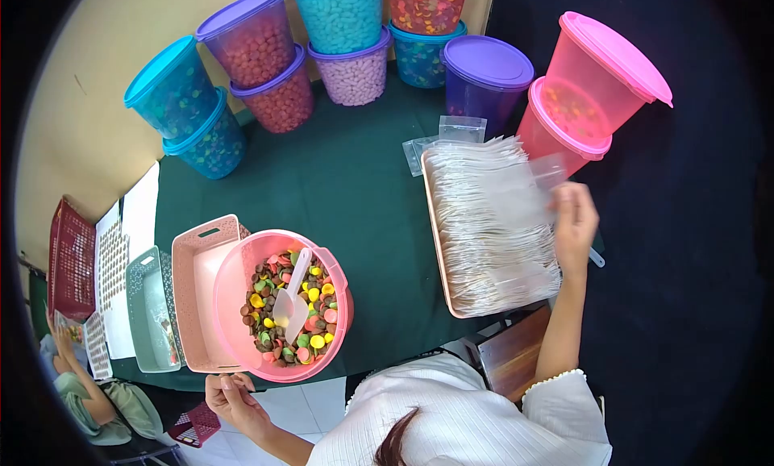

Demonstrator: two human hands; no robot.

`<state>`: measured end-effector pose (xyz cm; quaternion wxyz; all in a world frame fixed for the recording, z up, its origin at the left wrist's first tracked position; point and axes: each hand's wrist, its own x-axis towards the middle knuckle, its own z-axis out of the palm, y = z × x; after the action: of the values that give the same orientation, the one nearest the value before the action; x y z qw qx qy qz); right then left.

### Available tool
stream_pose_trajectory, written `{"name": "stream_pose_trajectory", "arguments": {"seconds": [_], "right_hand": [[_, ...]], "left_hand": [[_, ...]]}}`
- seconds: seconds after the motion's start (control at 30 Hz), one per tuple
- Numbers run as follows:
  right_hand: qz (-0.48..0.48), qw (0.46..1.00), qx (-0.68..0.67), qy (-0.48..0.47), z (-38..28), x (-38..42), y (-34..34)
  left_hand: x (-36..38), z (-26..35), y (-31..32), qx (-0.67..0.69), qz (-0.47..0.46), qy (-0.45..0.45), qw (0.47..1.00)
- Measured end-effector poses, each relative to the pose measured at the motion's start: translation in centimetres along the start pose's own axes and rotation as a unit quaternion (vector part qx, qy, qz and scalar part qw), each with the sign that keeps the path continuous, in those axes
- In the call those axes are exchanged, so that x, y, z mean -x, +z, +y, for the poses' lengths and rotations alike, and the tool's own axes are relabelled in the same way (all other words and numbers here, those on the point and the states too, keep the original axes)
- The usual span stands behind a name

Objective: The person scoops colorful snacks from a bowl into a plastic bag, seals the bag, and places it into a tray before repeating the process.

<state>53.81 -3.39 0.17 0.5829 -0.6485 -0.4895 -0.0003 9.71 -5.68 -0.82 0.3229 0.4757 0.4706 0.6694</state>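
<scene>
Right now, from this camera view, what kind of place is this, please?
Probably a small sweets-packing workspace. A pink tub holds a scoop among what look like colourful button sweets, a tray is packed with plastic pouches, and stacked lidded buckets stand behind.

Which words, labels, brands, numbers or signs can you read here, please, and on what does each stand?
No text is readable.
Sheet with rows of small marks: too small to read.
Clear pouch at the right hand: too blurred.
Purple-lidded tub: none legible.

The scoop [292, 305] is smooth plastic, the bags [488, 240] thin clear plastic, the tablecloth [375, 176] matt fabric.
</scene>
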Motion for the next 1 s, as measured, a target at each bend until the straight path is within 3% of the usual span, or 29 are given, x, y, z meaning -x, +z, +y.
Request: {"name": "stream_pose_trajectory", "arguments": {"seconds": [0.03, 0.1, 0.13, 0.23, 0.27, 0.37, 0.4, 0.43, 0.5, 0.53, 0.57, 0.6, 0.7, 0.77, 0.83, 0.87, 0.9, 0.93, 0.97, 1.0], "right_hand": [[0.076, 0.989, -0.110, 0.058, -1.4, 0.1, 0.2], [0.111, 0.979, -0.158, 0.060, -4.6, 0.2, 1.1], [0.098, 0.968, -0.211, 0.093, -6.2, 0.7, 1.9], [-0.007, 0.934, -0.315, 0.171, -9.7, 3.1, 5.6], [-0.060, 0.917, -0.352, 0.177, -10.7, 4.2, 7.3], [-0.152, 0.866, -0.423, 0.220, -14.0, 7.2, 11.8], [-0.164, 0.855, -0.439, 0.222, -14.9, 8.4, 13.0], [-0.175, 0.845, -0.454, 0.222, -15.6, 9.5, 14.0], [-0.186, 0.822, -0.490, 0.222, -16.6, 10.6, 15.1], [-0.191, 0.808, -0.512, 0.220, -16.5, 10.5, 15.0], [-0.195, 0.794, -0.532, 0.220, -16.2, 10.3, 14.9], [-0.266, 0.789, -0.509, 0.217, -16.5, 9.2, 14.0], [-0.493, 0.758, -0.374, 0.205, -15.9, 7.9, 11.4], [-0.539, 0.758, -0.310, 0.197, -15.7, 8.8, 10.8], [-0.531, 0.762, -0.301, 0.217, -16.3, 10.3, 11.1], [-0.497, 0.780, -0.306, 0.225, -16.5, 11.3, 11.6], [-0.461, 0.799, -0.310, 0.231, -16.8, 12.3, 12.1], [-0.424, 0.825, -0.315, 0.204, -17.2, 13.4, 12.8], [-0.395, 0.833, -0.328, 0.205, -17.6, 14.5, 13.5], [-0.363, 0.858, -0.317, 0.177, -18.1, 15.1, 14.5]], "left_hand": [[0.1, 0.0, 0.0, 0.003, 0.002, 0.001, 1.000], [0.0, 0.1, 0.2, 0.006, 0.005, -0.018, 1.000], [-0.1, -0.4, 0.6, 0.007, 0.013, -0.004, 1.000], [-0.1, 0.6, 3.0, 0.066, -0.010, -0.084, 0.994], [0.3, 0.3, 3.3, 0.041, -0.050, -0.070, 0.995], [0.8, 1.2, 4.4, 0.038, -0.289, -0.117, 0.950], [0.8, 0.7, 4.3, -0.023, -0.323, -0.059, 0.944], [1.4, -0.1, 4.1, 0.041, -0.302, -0.129, 0.944], [1.1, -0.7, 1.9, 0.013, -0.282, -0.205, 0.937], [0.3, -0.4, 0.8, 0.012, -0.272, -0.201, 0.941], [-0.7, -0.1, -0.2, -0.032, -0.318, -0.143, 0.937], [-1.5, 0.1, -1.5, -0.077, -0.363, -0.086, 0.925], [-2.9, -0.3, -5.1, -0.124, -0.416, -0.093, 0.896], [-3.4, -0.4, -6.0, -0.108, -0.402, -0.116, 0.902], [-3.7, -1.4, -6.7, 0.030, -0.209, -0.196, 0.958], [-4.3, -1.7, -6.7, 0.029, -0.207, -0.200, 0.957], [-5.3, -1.9, -6.4, -0.094, -0.099, -0.045, 0.990], [-5.8, -2.0, -6.1, -0.211, 0.014, 0.114, 0.971], [-5.7, -2.0, -6.1, -0.211, 0.014, 0.116, 0.971], [-5.1, -2.0, -6.0, -0.089, -0.012, 0.084, 0.992]]}}
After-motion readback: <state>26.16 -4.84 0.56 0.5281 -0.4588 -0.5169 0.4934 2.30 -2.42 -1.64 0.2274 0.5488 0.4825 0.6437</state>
